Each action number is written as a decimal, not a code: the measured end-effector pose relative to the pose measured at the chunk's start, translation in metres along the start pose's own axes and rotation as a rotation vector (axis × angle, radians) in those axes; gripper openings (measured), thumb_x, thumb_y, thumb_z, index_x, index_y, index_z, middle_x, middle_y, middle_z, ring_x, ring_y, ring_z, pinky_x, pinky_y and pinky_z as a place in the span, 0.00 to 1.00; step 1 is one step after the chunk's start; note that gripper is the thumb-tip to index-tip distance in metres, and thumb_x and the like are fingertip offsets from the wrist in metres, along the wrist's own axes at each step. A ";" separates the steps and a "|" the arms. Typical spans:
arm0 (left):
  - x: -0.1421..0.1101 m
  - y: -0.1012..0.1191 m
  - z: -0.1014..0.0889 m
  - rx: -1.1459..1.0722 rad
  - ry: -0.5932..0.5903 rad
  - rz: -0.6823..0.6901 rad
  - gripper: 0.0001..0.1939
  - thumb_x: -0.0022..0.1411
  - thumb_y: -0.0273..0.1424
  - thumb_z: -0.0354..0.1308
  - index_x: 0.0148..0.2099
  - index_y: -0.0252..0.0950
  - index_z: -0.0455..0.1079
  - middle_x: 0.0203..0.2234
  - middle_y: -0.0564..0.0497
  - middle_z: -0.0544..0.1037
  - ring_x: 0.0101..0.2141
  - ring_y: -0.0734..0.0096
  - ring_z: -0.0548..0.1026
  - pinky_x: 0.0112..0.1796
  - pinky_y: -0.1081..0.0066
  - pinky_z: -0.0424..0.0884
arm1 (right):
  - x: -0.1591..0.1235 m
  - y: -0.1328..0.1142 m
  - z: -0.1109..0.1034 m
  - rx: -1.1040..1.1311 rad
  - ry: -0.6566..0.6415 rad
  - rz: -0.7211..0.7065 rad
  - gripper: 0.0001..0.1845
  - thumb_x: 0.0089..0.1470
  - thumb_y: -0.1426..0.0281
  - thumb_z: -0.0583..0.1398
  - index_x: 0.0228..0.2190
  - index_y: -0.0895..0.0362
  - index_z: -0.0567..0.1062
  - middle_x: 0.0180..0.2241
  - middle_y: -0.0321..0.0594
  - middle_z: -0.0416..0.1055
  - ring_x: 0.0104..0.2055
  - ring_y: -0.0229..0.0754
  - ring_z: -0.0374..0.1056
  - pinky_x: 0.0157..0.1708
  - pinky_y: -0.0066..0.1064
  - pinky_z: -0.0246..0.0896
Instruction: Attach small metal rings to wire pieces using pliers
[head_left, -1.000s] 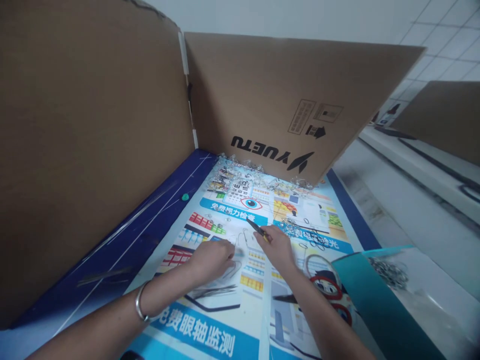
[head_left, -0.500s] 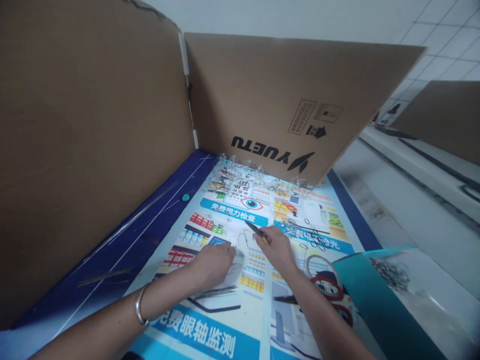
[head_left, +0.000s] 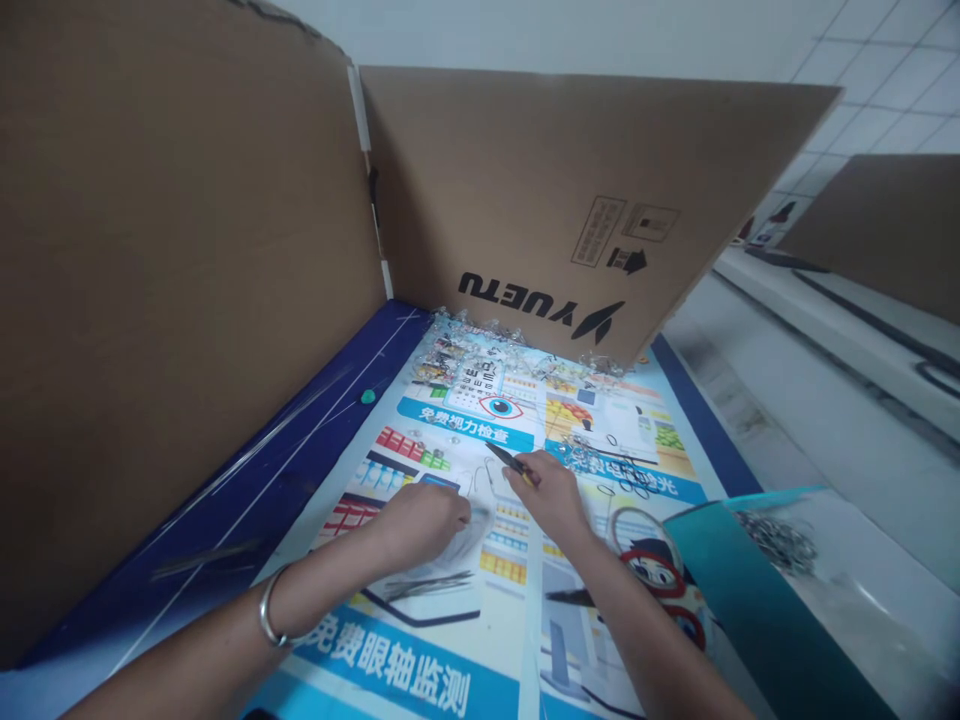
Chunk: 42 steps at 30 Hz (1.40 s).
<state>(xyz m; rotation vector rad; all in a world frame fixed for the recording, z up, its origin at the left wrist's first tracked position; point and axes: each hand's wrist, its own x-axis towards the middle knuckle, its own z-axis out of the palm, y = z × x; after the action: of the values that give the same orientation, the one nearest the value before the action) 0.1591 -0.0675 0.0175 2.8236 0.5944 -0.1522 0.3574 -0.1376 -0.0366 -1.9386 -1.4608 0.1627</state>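
Observation:
My right hand (head_left: pixel 553 492) is closed around small pliers (head_left: pixel 504 456) with dark, pointed jaws and a bit of yellow at the grip. The jaws point up and left, just above the printed sheet (head_left: pixel 510 620). To the left, my left hand (head_left: pixel 424 522) is closed with fingertips together, back of the hand toward me; what it pinches is hidden. Thin bent wires (head_left: pixel 484 478) show between the two hands. Below my left hand lies a bundle of straight thin wires (head_left: pixel 429 585). Dark wire loops (head_left: pixel 636 478) lie beyond my right hand.
Scissors with red handles (head_left: pixel 660 580) lie beside my right forearm. A teal-edged box (head_left: pixel 780 610) at right holds a heap of metal pieces (head_left: pixel 776 538). Cardboard walls (head_left: pixel 525 180) stand behind and left. Clear small pieces (head_left: pixel 480 335) line the back. A green bit (head_left: pixel 367 397) sits on the blue border.
My left hand has turned slightly, its fingers tucked in closer. My right hand with the pliers keeps nearly the same place; the whole view has shifted a little.

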 end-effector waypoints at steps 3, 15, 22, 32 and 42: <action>-0.001 0.000 -0.003 -0.016 -0.002 -0.012 0.13 0.59 0.30 0.45 0.33 0.37 0.72 0.30 0.47 0.78 0.32 0.61 0.75 0.30 0.70 0.64 | 0.000 -0.001 0.000 0.006 0.003 -0.002 0.11 0.48 0.62 0.56 0.31 0.55 0.73 0.27 0.37 0.68 0.30 0.39 0.64 0.31 0.29 0.57; 0.000 -0.004 -0.003 -0.334 0.187 0.002 0.10 0.57 0.27 0.47 0.31 0.36 0.70 0.29 0.50 0.74 0.31 0.69 0.71 0.31 0.73 0.62 | 0.000 -0.002 0.000 0.030 0.051 -0.054 0.10 0.49 0.62 0.57 0.30 0.55 0.73 0.27 0.37 0.68 0.28 0.38 0.64 0.29 0.29 0.60; 0.011 -0.020 0.000 -1.425 0.268 -0.169 0.08 0.54 0.32 0.51 0.27 0.34 0.63 0.32 0.49 0.75 0.34 0.71 0.73 0.31 0.75 0.65 | 0.000 0.000 -0.001 0.003 0.204 -0.314 0.07 0.50 0.67 0.57 0.32 0.55 0.72 0.29 0.40 0.70 0.33 0.40 0.65 0.35 0.32 0.61; 0.017 -0.028 0.013 -1.939 0.390 -0.299 0.10 0.51 0.30 0.57 0.25 0.34 0.58 0.32 0.45 0.76 0.34 0.67 0.76 0.32 0.72 0.70 | -0.007 -0.014 -0.012 -0.470 0.230 -0.653 0.09 0.51 0.70 0.56 0.36 0.56 0.71 0.30 0.42 0.68 0.36 0.43 0.61 0.37 0.38 0.54; 0.019 -0.028 0.017 -1.984 0.388 -0.325 0.10 0.49 0.27 0.58 0.25 0.33 0.58 0.29 0.45 0.76 0.33 0.65 0.77 0.30 0.72 0.72 | -0.011 -0.020 -0.014 -0.572 0.242 -0.767 0.10 0.53 0.73 0.55 0.38 0.55 0.70 0.33 0.42 0.69 0.36 0.42 0.62 0.37 0.37 0.54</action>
<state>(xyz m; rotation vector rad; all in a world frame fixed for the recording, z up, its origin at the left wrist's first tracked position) 0.1646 -0.0401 -0.0078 0.8092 0.6400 0.5974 0.3447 -0.1515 -0.0174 -1.5559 -2.1031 -0.8831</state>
